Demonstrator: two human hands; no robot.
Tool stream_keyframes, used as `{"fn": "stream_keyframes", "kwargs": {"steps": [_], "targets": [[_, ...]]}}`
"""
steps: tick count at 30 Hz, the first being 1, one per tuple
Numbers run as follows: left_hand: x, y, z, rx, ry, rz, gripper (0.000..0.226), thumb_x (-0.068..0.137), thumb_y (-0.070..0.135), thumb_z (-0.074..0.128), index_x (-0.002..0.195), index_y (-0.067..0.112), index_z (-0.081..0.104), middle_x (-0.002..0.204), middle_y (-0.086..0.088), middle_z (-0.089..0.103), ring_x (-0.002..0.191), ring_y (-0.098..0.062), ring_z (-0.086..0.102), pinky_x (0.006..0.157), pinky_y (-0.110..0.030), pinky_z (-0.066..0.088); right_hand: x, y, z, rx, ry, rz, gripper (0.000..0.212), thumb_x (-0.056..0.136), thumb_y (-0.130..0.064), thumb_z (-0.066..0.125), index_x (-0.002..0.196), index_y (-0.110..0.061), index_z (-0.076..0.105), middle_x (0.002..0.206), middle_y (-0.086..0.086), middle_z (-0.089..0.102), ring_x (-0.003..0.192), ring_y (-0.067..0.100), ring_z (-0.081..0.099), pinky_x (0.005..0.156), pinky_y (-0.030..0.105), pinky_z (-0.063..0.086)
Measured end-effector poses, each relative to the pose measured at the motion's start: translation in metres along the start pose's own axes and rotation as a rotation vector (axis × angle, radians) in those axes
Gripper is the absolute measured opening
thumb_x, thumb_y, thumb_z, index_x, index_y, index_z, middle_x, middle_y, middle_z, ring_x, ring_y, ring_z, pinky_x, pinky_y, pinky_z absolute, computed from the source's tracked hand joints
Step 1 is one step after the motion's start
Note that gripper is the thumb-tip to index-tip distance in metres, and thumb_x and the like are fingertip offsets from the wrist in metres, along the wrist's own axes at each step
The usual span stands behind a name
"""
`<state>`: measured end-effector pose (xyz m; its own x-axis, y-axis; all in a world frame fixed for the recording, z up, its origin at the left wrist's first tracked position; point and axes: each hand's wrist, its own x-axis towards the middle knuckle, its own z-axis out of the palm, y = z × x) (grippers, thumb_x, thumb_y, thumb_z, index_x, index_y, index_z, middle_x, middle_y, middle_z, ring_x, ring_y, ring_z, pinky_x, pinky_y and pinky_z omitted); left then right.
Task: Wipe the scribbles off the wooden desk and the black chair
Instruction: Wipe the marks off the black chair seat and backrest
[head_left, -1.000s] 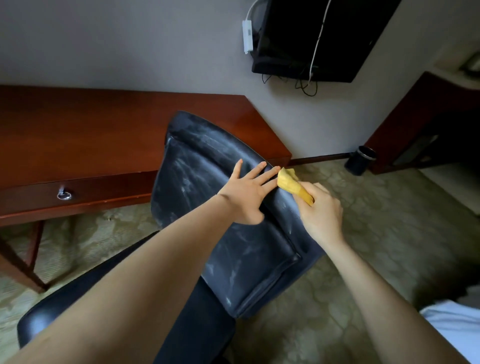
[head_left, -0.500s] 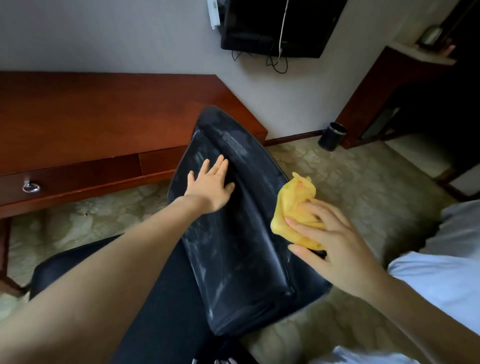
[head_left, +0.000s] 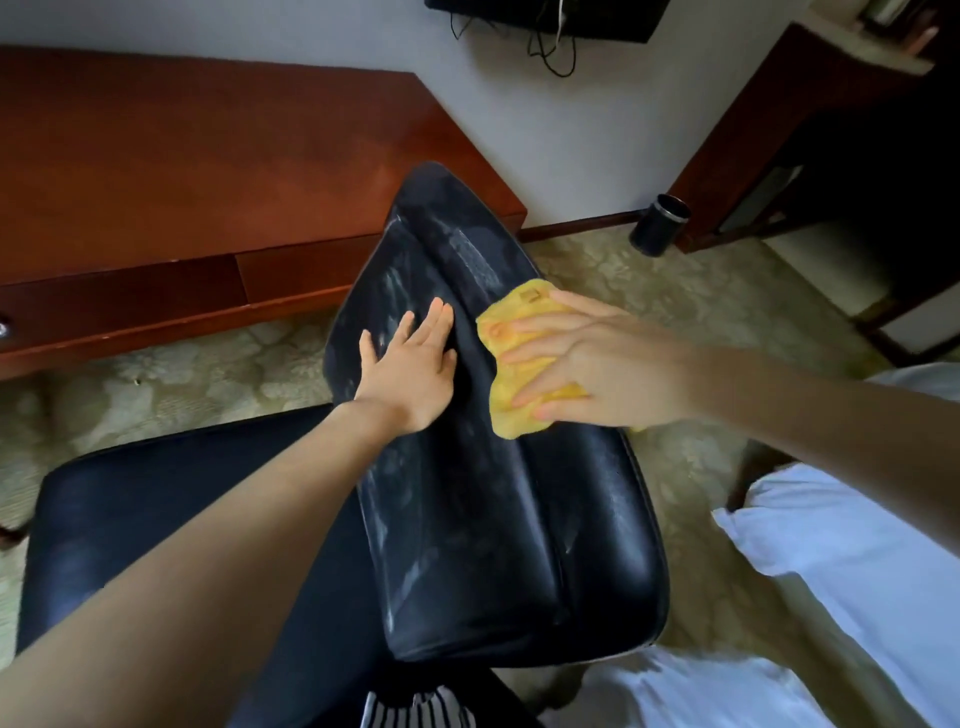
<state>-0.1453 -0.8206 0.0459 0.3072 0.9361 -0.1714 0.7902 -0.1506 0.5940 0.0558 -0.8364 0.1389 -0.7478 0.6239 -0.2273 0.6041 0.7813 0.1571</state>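
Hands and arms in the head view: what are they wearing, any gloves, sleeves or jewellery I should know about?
Both are bare. The left hand and right hand have no gloves, and no rings show. The left forearm and right forearm show no sleeve, watch or bracelet as far as the frame reaches.

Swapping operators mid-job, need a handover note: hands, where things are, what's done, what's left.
Left hand: open, flat on the black chair backrest, bracing it.
Right hand: open, fingers spread, pressing the yellow cloth onto the backrest's upper right side.
Done: hard to judge; the middle of the backrest looks darker, probably wiped.
Left: pale dusty streaks show near the top and along the left edge; those likely need wiping next.
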Motion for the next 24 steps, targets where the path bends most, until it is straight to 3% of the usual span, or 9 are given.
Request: {"fn": "stream_keyframes", "kwargs": {"steps": [2,4,6,8,13,16,20,24], "targets": [[0.003,-0.002,-0.002,-0.001,0.003,-0.012,0.054,0.103,0.026,0.022,0.151,0.027,-0.003,0.158,0.016,-0.007,0.146,-0.013,-0.005,0.113,-0.05,-0.013,0.025,0.014,-0.012,-0.041,0.019,-0.02,0.032,0.093,-0.047,0.046,0.113,-0.037,0.069,0.132,-0.012,0.056,0.136,0.011,0.032,0.108,0.017,-0.011],[0.007,-0.005,-0.004,-0.021,0.009,-0.015,0.055,0.102,0.023,0.023,0.151,0.028,-0.004,0.158,0.015,-0.007,0.146,-0.012,-0.004,0.114,-0.049,-0.011,0.054,0.029,-0.022,-0.122,0.054,-0.059,0.033,0.093,-0.046,0.045,0.11,-0.034,0.071,0.127,-0.011,0.06,0.134,0.01,0.034,0.107,0.016,-0.005],[0.009,-0.008,-0.004,-0.042,0.021,-0.002,0.058,0.102,0.021,0.024,0.151,0.029,-0.006,0.158,0.013,-0.006,0.146,-0.011,-0.003,0.115,-0.047,-0.01,0.082,0.045,-0.025,-0.154,0.049,-0.06,0.045,0.09,-0.05,0.039,0.11,-0.027,0.072,0.126,-0.007,0.06,0.134,0.014,0.036,0.111,0.025,0.009],[0.012,-0.01,-0.004,-0.066,0.04,0.01,0.06,0.101,0.019,0.026,0.151,0.029,-0.006,0.159,0.012,-0.005,0.146,-0.011,-0.002,0.116,-0.045,-0.009,0.115,0.062,-0.03,-0.136,0.028,-0.016,0.043,0.089,-0.048,0.043,0.112,-0.024,0.071,0.128,-0.005,0.057,0.134,0.018,0.036,0.113,0.035,0.021],[0.014,-0.012,-0.001,-0.064,0.067,0.014,0.061,0.101,0.019,0.028,0.151,0.027,-0.007,0.158,0.014,-0.009,0.146,-0.01,-0.001,0.116,-0.041,-0.006,0.197,0.093,-0.03,-0.135,0.008,0.12,0.033,0.09,-0.04,0.05,0.102,-0.013,0.066,0.105,-0.005,0.051,0.112,0.026,0.05,0.095,0.045,0.041],[0.015,-0.013,0.003,-0.08,0.077,0.006,0.064,0.1,0.015,0.027,0.15,0.026,-0.012,0.157,0.014,-0.013,0.146,-0.01,-0.004,0.117,-0.041,-0.005,0.223,0.1,-0.019,-0.187,-0.004,0.209,0.029,0.094,-0.033,0.05,0.105,-0.013,0.067,0.115,0.001,0.058,0.115,0.025,0.05,0.096,0.044,0.042],[0.019,-0.011,0.007,-0.033,0.063,0.002,0.068,0.098,0.01,0.026,0.149,0.024,-0.016,0.157,0.013,-0.016,0.146,-0.011,-0.007,0.118,-0.043,-0.006,0.198,0.091,-0.009,-0.168,0.074,0.159,0.025,0.092,-0.027,0.052,0.105,-0.013,0.066,0.122,0.003,0.055,0.12,0.025,0.046,0.097,0.044,0.043],[0.019,-0.007,0.005,0.002,0.043,-0.003,0.066,0.098,0.012,0.025,0.149,0.023,-0.016,0.158,0.01,-0.011,0.146,-0.012,-0.006,0.118,-0.045,-0.005,0.135,0.058,-0.007,-0.203,0.063,0.086,0.032,0.092,-0.036,0.051,0.113,-0.019,0.068,0.13,-0.001,0.057,0.132,0.018,0.037,0.113,0.034,0.021]]}}
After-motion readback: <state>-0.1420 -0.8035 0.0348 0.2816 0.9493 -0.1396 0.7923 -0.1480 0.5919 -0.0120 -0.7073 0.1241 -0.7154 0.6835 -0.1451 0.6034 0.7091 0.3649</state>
